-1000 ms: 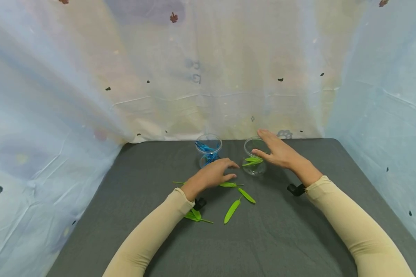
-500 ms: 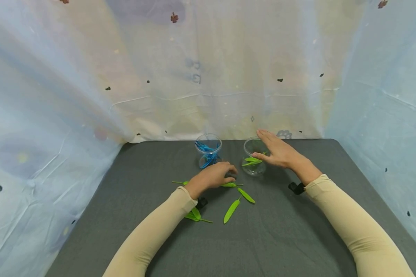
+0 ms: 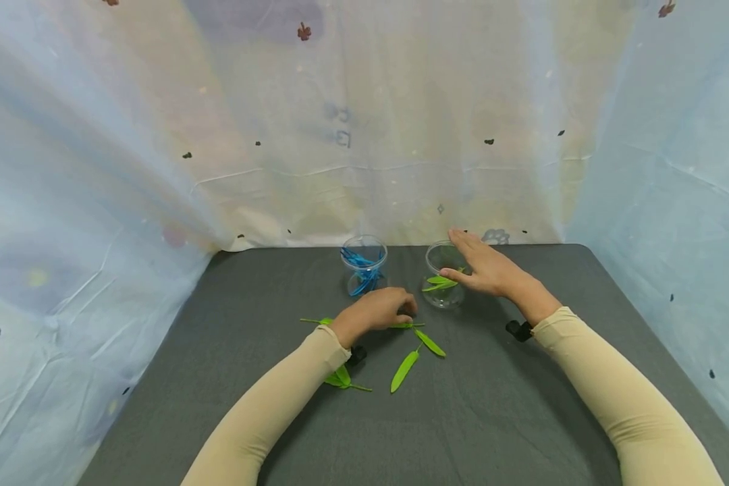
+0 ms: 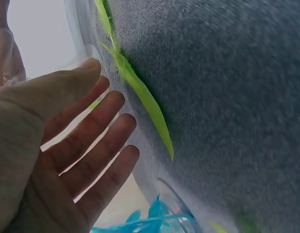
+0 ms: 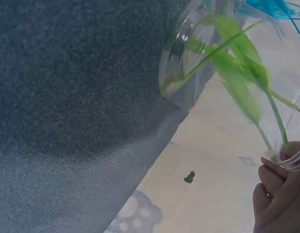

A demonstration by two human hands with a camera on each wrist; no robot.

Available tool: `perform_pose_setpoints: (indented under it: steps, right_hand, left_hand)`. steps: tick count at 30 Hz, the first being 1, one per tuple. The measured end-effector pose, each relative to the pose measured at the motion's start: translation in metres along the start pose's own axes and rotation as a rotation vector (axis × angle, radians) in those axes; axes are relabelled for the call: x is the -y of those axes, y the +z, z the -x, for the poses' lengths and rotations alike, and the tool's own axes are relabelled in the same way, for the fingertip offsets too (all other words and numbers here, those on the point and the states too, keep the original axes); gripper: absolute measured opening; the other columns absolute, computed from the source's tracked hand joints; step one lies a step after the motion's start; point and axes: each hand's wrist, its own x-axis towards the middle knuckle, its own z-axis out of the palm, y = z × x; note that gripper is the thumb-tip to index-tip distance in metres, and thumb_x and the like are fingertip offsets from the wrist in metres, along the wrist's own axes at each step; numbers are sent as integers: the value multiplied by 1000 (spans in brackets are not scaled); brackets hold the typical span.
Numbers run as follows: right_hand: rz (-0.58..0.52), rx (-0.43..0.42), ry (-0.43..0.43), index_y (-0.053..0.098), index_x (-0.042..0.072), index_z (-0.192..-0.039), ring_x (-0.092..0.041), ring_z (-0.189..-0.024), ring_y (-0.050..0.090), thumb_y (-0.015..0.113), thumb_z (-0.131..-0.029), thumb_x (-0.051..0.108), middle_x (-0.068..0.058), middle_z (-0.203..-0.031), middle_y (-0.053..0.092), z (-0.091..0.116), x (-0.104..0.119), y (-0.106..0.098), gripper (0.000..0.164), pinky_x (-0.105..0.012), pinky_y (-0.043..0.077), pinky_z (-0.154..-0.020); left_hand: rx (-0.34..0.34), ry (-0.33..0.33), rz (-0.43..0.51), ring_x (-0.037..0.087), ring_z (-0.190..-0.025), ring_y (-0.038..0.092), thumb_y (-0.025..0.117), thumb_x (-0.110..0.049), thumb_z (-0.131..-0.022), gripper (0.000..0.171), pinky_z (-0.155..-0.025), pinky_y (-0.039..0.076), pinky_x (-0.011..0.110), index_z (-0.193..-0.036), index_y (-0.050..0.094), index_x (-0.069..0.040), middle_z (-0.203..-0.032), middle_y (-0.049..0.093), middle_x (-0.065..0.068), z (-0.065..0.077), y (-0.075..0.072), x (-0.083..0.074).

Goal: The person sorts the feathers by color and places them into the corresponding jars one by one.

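Observation:
In the head view my left hand (image 3: 376,310) is low over the table, loosely bent, beside a slim green leaf (image 3: 404,326) with a thin stem. In the left wrist view its spread fingertips and thumb stand just short of that leaf (image 4: 149,104). My right hand (image 3: 495,270) holds a clear jar (image 3: 443,303) by the rim, thumb at the front and fingers along the far side. Inside that jar are several green leaves (image 3: 440,284), stems up toward the rim in the right wrist view.
A second clear jar (image 3: 365,236) with blue strips (image 3: 366,278) stands behind my left hand. More green leaves lie on the grey table (image 3: 492,405): one in front (image 3: 405,371), one angled (image 3: 430,343), others partly under my left forearm (image 3: 342,376). A pale patterned curtain (image 3: 401,169) hangs behind.
My left hand has come down slightly toward the slim leaf, its fingers drawing inward from a more outstretched pose. The right hand and both jars have stayed in place.

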Motion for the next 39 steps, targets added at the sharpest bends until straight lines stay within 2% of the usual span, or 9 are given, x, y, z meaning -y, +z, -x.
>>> perform_pose_setpoints:
  steps: [8, 15, 24, 39]
  right_hand:
    - [-15, 5, 6, 10, 9, -174, -45, -164, 12, 55, -106, 66, -22, -178, 12, 3, 2, 1, 99, -71, 19, -127]
    - [-26, 14, 7, 8, 12, -174, -43, -164, 12, 55, -105, 69, -19, -179, 10, 2, 3, 2, 101, -69, 18, -128]
    - [-23, 19, 4, 7, 12, -174, -43, -164, 13, 54, -105, 69, -19, -179, 10, 1, 3, 2, 102, -69, 19, -128]
    - [-30, 16, -8, 7, 12, -174, -44, -164, 13, 55, -106, 67, -20, -179, 10, 1, 1, 0, 100, -69, 19, -127]
  left_hand:
    - [13, -18, -13, 10, -103, 68, 73, -35, -105, 17, -87, 58, 30, -117, 77, -23, -117, 73, -6, -8, 4, -11]
    - [4, -36, -25, 5, -90, 66, 75, -39, -103, 11, -79, 57, 28, -105, 76, -28, -104, 72, -12, -17, 9, -12]
    - [-4, -62, -35, 5, -80, 62, 77, -44, -100, 17, -72, 55, 29, -92, 73, -29, -93, 68, -13, -16, 8, -16]
    - [-51, -59, -124, 9, -86, 57, 78, -42, -101, 18, -71, 51, 30, -90, 70, -30, -93, 60, -10, -18, 15, -17]
